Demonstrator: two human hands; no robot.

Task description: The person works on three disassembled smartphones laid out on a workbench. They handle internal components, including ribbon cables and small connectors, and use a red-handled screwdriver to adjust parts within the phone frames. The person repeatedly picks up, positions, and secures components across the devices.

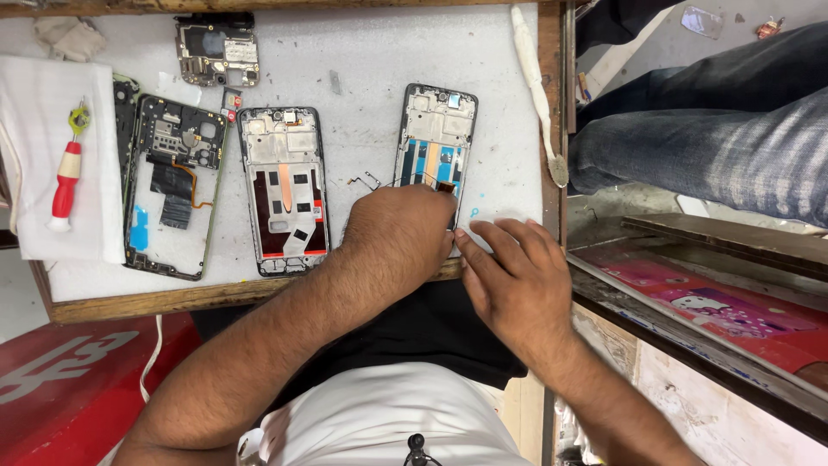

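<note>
My left hand (398, 235) covered lower half of frame (436, 138); its grip could not be told. My right hand (516, 274) lay open, fingers flat beside it.

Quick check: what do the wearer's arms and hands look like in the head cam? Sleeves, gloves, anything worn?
Both arms are bare from the hands up as far as the frame shows, with no sleeves over the forearms. The left hand and right hand have no gloves, and no rings, watch or bands are visible. The forearms are hairy. The person wears a white shirt. A small black clip-like thing sits on its chest.
</note>
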